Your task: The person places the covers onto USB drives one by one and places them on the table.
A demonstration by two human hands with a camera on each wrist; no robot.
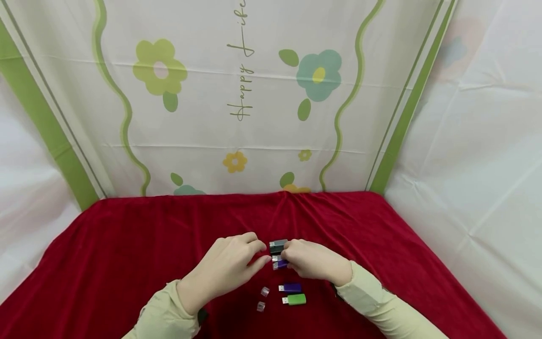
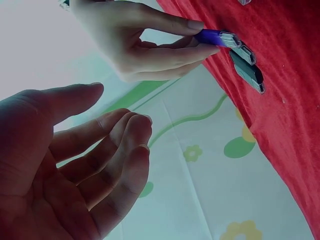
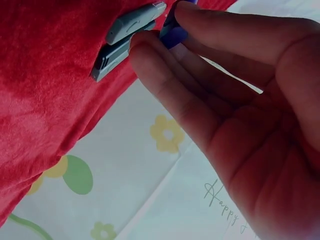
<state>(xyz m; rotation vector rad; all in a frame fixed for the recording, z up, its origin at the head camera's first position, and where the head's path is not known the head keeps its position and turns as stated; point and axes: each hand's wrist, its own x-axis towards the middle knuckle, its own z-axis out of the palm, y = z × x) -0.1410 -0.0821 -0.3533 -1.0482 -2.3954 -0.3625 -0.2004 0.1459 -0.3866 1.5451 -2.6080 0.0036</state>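
Purple USB stick: pinched between thumb and fingers of the right hand, on or just above the red-covered tabletop; contact not determinable. Clear cap at the end toward the left hand. Left hand: fingers gently bent, thumb apart from fingertips, nothing visible in the grasp, positioned near the capped end.

Handling, by judgement: light, rigid, smooth enough to slip under a loose pinch. Hold by the flat sides of the purple body. Keep heavy squeezing off the cap, probably thin, hard plastic and prone to cracking; grasp by its side walls only.

Containers: caps only. Clear cap: fitted over the plug end. One loose clear cap and a second loose clear cap: lying on the near side; contents, if any, too small to make out.

Just beyond the right hand: grey USB stick and dark USB stick, side by side. On the near side: blue-purple USB stick and green USB stick, roughly parallel, both with bare plugs pointing left. Farther out: flower-print curtain behind the tabletop.
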